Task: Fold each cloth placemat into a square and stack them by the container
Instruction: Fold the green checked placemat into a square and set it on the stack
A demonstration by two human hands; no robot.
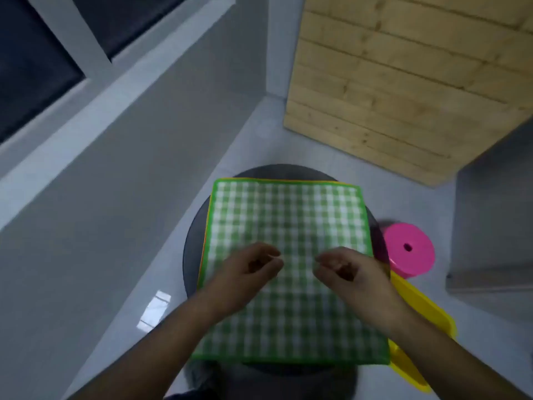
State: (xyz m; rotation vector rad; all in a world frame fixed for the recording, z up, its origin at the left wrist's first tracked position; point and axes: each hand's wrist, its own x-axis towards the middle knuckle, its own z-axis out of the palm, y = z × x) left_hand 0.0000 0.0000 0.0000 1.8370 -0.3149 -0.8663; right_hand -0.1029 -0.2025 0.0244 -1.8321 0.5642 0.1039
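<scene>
Hovering over the green checked placemat (288,215), the left grip (251,267) and right grip (346,269) show loosely curled fingers, clamped on nothing. The placemat lies flat on a round dark desk (191,249); a yellow container (403,368) and pink disc (409,246) sit just right.

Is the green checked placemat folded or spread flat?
Spread flat: the green checked placemat lies on the stool, border visible all round.
</scene>
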